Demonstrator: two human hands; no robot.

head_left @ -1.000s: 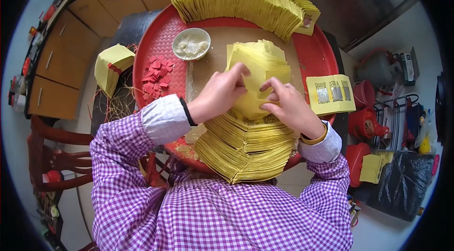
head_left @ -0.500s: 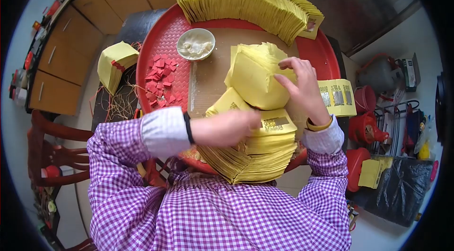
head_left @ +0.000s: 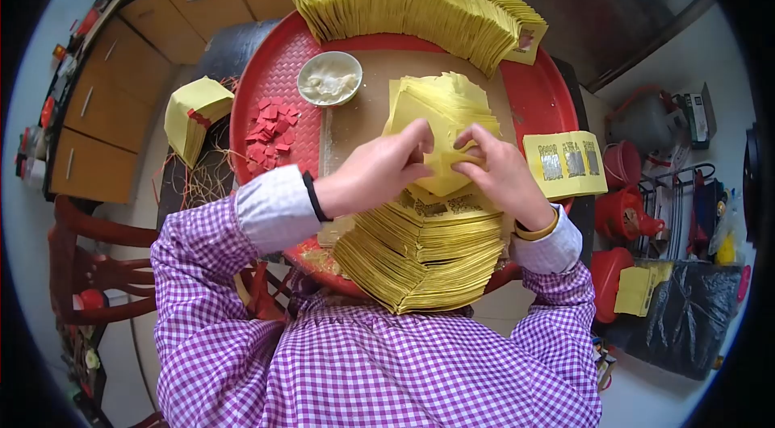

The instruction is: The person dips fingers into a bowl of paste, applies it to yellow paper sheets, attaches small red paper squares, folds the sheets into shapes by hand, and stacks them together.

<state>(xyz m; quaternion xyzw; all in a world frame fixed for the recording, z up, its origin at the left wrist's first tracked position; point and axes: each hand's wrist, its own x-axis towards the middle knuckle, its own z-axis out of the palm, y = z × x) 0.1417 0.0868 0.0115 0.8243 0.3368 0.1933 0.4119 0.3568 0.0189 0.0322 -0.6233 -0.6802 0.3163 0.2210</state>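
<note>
My left hand [head_left: 389, 163] and my right hand [head_left: 498, 171] meet over the middle of the tray, each with thumb and index finger pinched on a yellow paper sheet [head_left: 440, 179]. The sheet lies partly under my fingers, and its gripped edges are hidden. Just behind it is a pile of plain yellow papers [head_left: 444, 97], uneven at the edges. Close to my body, a thick fanned stack of folded yellow papers [head_left: 418, 254] shows dark print on its top piece.
On the red tray [head_left: 278, 53] are cardboard [head_left: 355, 133], a bowl of white paste [head_left: 329, 79], red paper pieces [head_left: 270, 133] and a long curved row of yellow papers [head_left: 412, 4]. Printed paper [head_left: 567, 162] lies at right. A tied yellow bundle [head_left: 194, 113] and a chair [head_left: 97, 258] are at left.
My left hand has moved up from the printed stack to the yellow sheet. My right hand has come lower and inward, its spread fingers now pinched together on the sheet.
</note>
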